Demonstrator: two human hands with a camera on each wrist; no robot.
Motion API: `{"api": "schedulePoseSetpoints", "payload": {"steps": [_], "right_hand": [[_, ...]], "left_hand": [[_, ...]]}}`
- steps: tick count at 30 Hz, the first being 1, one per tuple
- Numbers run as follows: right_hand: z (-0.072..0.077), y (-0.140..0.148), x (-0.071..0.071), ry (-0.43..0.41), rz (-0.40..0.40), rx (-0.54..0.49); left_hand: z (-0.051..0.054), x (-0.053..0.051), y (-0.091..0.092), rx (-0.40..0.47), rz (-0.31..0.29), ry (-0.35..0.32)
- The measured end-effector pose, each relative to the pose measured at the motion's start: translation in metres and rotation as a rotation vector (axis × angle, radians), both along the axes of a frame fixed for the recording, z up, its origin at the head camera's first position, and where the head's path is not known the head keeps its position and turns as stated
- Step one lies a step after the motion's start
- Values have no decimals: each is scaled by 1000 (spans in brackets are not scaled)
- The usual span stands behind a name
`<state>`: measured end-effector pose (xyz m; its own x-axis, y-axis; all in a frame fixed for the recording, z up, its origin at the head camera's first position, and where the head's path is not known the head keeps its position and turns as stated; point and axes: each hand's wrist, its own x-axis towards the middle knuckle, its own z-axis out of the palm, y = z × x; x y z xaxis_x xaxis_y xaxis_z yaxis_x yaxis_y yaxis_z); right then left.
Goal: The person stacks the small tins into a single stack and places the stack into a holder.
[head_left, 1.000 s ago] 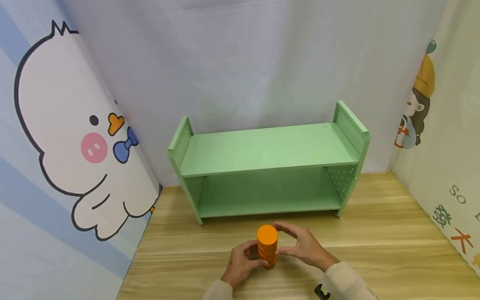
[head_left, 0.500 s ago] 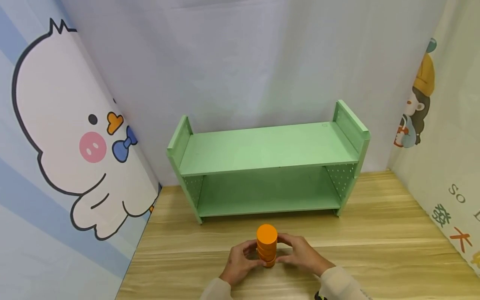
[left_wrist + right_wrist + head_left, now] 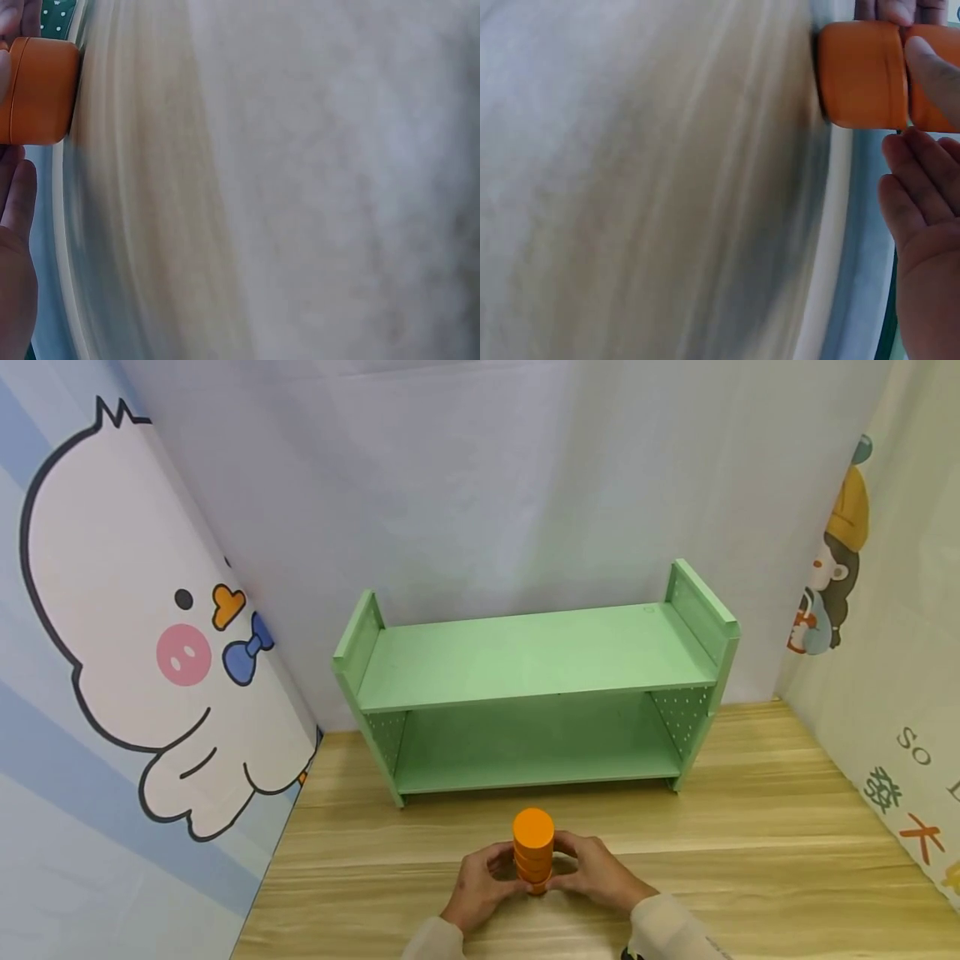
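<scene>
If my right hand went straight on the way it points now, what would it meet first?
The upright stack of orange, smooth cylinders. In the head view your right hand appears to be gripping it, though exact contact is unclear. Your left hand is opposite.

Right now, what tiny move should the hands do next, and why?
Maybe gently squeeze the stack of orange cylinders to straighten it: the left hand and right hand sit on opposite sides, and its edges look slightly uneven.
</scene>
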<state>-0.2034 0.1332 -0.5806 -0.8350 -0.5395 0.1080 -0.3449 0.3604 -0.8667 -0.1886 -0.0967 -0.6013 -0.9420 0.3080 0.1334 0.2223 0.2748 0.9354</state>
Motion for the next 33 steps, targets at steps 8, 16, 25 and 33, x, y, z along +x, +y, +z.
{"api": "schedulePoseSetpoints", "payload": {"steps": [8, 16, 25, 33], "right_hand": [[-8, -4, -1, -18, -21, -44], [-13, -6, -2, -24, -37, -68], [-12, -7, 0, -40, -36, -69], [-10, -6, 1, -23, -43, -59]], "left_hand": [[-1, -1, 2, -14, 9, 19], [0, -1, 0, 37, 1, -8], [-1, 0, -1, 36, 2, 15], [0, 0, 0, 56, -4, -19]]}}
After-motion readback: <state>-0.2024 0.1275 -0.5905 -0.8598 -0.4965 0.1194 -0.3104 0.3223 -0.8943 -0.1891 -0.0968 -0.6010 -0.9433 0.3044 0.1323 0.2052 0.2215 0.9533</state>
